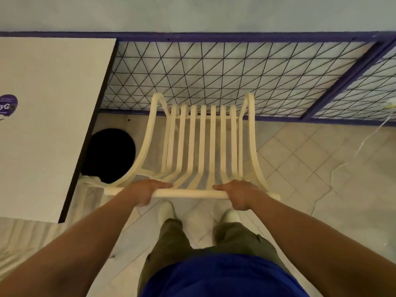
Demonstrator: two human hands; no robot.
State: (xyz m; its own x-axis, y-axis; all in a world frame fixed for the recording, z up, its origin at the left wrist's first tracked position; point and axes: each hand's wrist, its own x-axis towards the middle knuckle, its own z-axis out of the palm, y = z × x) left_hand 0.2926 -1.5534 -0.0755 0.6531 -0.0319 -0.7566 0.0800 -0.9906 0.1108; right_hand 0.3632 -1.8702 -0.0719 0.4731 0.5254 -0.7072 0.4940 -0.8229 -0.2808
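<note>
View from above and behind of a cream slatted chair (pixel 201 146) held by the top rail (pixel 188 193) of its backrest. The left hand (pixel 147 192) grips the rail near its left end and the right hand (pixel 240 195) grips it near its right end – on each, the fingers curl round the underside of the bar, with one digit lying straight along its top and pointing inward toward the other hand. A bare stretch of rail separates the two hands. The chair stands directly in front of the person, over the tiled floor (pixel 300 159); its slats run away from the rail and downward into the seat, and a curved armrest rises at each side. Whether the legs touch the floor cannot be told, as they are hidden beneath the seat. The far edge of the seat lies near a wire grid (pixel 214 71) in a purple frame, which stands along the pale wall. To the left of the chair is a white surface (pixel 42 136) with a dark edge, bearing a purple sticker (pixel 7 105) at its left margin; a round black object (pixel 111 155) lies on the floor between this surface and the chair. A thin white cable (pixel 368 138) trails over the tiles at the right. Below the rail – a pair of white shoes (pixel 166 211), green trousers (pixel 171 236) and a blue shirt (pixel 214 277)
</note>
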